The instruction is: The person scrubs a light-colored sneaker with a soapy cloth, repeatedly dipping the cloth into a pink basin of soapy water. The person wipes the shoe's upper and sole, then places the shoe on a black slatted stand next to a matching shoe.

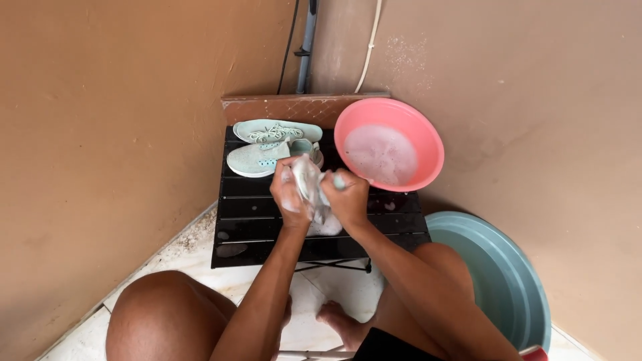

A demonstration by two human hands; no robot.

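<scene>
My left hand and my right hand are both closed around a wet, soapy pale cloth-like piece, held over a low black slatted table. Foam lies on the slats just under my hands. Right behind my hands, two pale green sneakers with white laces rest side by side on the far part of the table. A pale green handle end pokes out beside my right hand; what it belongs to is hidden.
A pink basin with soapy water leans at the table's far right corner. A large teal basin stands on the floor at right. Tan walls close in on both sides. My bare knees and feet are on the white tiled floor.
</scene>
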